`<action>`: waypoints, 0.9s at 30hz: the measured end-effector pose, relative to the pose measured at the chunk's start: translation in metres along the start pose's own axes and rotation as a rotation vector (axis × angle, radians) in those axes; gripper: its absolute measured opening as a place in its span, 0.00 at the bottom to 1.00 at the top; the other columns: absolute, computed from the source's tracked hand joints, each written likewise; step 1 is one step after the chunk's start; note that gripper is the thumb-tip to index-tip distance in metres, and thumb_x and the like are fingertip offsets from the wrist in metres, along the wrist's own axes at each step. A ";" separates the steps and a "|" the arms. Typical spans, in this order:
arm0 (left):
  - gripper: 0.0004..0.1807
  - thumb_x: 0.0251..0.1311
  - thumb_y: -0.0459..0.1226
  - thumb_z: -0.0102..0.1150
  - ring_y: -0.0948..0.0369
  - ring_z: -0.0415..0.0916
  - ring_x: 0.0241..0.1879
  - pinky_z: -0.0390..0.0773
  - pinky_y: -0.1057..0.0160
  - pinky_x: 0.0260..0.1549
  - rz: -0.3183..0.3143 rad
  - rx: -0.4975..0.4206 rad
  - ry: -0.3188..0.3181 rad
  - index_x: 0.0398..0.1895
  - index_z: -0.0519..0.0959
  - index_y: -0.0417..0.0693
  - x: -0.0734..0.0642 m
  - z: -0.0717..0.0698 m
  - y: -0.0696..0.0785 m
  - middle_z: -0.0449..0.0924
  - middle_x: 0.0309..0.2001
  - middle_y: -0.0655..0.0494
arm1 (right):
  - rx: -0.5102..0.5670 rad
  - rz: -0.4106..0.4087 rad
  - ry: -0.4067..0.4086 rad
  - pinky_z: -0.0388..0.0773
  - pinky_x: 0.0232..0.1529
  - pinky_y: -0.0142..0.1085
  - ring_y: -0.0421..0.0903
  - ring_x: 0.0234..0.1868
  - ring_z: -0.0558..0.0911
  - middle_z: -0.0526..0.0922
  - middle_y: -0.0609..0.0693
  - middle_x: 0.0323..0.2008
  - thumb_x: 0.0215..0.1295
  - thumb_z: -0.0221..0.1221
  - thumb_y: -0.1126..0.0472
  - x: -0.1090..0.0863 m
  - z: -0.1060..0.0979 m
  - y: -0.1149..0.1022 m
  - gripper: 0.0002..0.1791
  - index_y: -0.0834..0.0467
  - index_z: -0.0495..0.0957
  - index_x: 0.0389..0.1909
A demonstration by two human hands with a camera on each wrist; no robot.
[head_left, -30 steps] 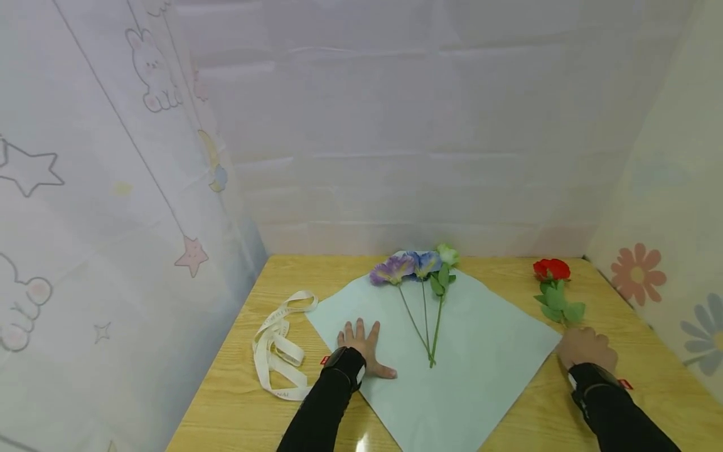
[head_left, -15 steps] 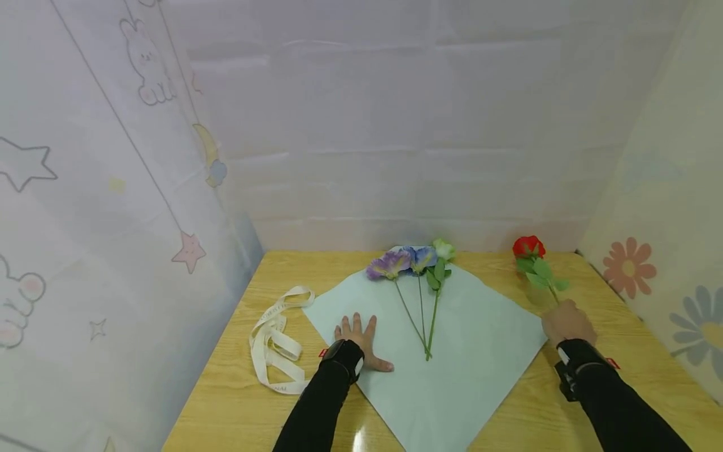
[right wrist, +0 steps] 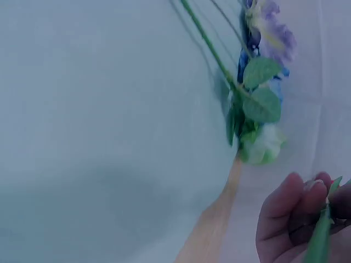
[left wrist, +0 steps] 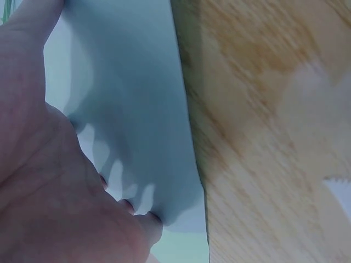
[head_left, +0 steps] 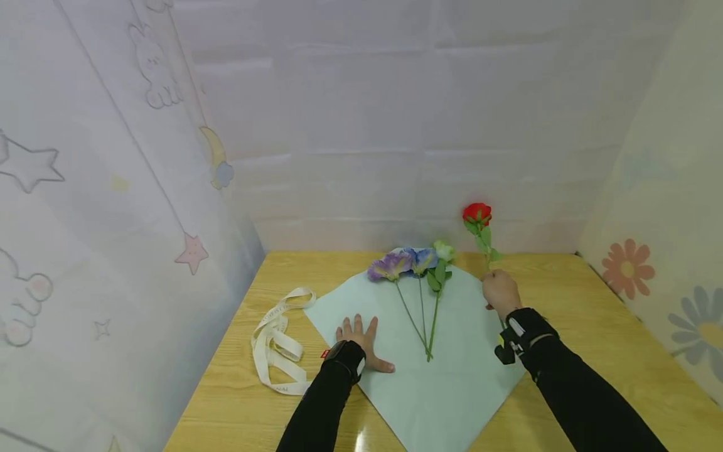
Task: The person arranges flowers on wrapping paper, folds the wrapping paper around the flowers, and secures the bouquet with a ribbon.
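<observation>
Your right hand (head_left: 501, 292): grip clamped round red rose (head_left: 477, 214) by slim green stem, layered bloom raised above smooth pale paper sheet (head_left: 452, 395). Your left hand (head_left: 359, 345): fingers apart, flat on sheet. Ruffled purple flower (head_left: 390, 267), blue flower (head_left: 427, 258), green-white rose (head_left: 444, 250) lie there, stems converging. Looped ribbon (head_left: 294, 347) on wood-grained desk (head_left: 226, 408), lettering too small. Sheet's near corner cut off; rose's lower stem partly hidden.

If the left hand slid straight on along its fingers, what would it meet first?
Likely the purple flower ahead on the paper, though the left hand might just brush past it.
</observation>
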State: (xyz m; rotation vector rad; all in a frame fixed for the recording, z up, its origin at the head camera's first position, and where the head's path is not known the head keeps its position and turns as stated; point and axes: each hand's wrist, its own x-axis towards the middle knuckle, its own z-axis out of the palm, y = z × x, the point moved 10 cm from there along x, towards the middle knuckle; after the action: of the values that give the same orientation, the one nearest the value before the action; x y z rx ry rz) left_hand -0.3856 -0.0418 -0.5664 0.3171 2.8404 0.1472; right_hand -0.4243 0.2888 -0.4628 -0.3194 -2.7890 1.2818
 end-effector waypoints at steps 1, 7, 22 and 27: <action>0.66 0.42 0.73 0.69 0.38 0.46 0.77 0.53 0.39 0.72 0.004 0.004 0.004 0.82 0.51 0.62 -0.001 0.000 0.001 0.49 0.80 0.42 | -0.005 -0.016 -0.025 0.77 0.31 0.40 0.55 0.36 0.77 0.75 0.68 0.44 0.81 0.31 0.58 0.000 0.010 -0.007 0.28 0.77 0.67 0.63; 0.66 0.40 0.74 0.70 0.37 0.47 0.77 0.55 0.38 0.71 0.024 -0.028 0.009 0.82 0.52 0.63 -0.001 0.008 0.003 0.49 0.79 0.41 | 0.030 -0.075 -0.139 0.66 0.37 0.45 0.57 0.37 0.75 0.76 0.70 0.45 0.83 0.31 0.60 -0.003 0.065 -0.034 0.25 0.74 0.65 0.63; 0.67 0.37 0.75 0.71 0.37 0.46 0.77 0.54 0.37 0.71 0.013 -0.048 0.033 0.82 0.53 0.65 0.019 0.022 -0.004 0.49 0.80 0.42 | 0.058 -0.074 -0.056 0.75 0.31 0.45 0.55 0.31 0.80 0.81 0.64 0.37 0.81 0.48 0.56 0.002 0.131 -0.029 0.20 0.70 0.71 0.58; 0.66 0.40 0.74 0.70 0.39 0.48 0.77 0.56 0.39 0.71 -0.003 -0.022 0.011 0.82 0.53 0.65 0.005 0.003 -0.002 0.50 0.79 0.43 | 0.028 -0.109 -0.095 0.72 0.17 0.37 0.46 0.13 0.74 0.75 0.53 0.16 0.76 0.56 0.58 0.007 0.146 -0.024 0.19 0.70 0.74 0.55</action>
State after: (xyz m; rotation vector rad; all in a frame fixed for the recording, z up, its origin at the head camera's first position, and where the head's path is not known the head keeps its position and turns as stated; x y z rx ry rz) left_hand -0.3897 -0.0428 -0.5713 0.3080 2.8482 0.1795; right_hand -0.4548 0.1660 -0.5403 -0.1059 -2.8182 1.3431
